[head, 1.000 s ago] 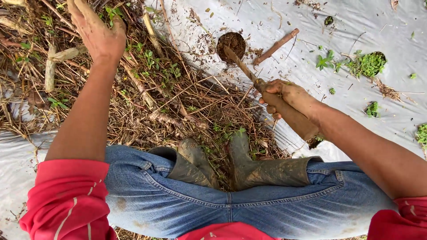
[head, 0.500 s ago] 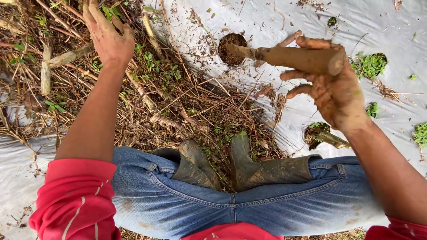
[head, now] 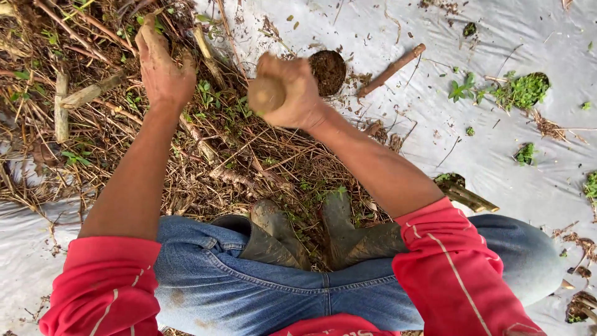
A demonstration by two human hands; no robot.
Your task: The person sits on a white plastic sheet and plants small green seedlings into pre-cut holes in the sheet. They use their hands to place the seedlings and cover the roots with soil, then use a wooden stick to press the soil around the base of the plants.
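Since the earlier frame the right hand (head: 292,93) has swung left across the body, fingers clamped on a muddy wooden stick (head: 266,94) seen end-on. Left hand (head: 163,65) open over dry stalks (head: 93,90). Soil hole (head: 328,70) in plastic sheet (head: 435,124) just right of the stick.

a brown stick (head: 392,70) lies on silver plastic sheeting (head: 497,155) beside weeds (head: 519,90).
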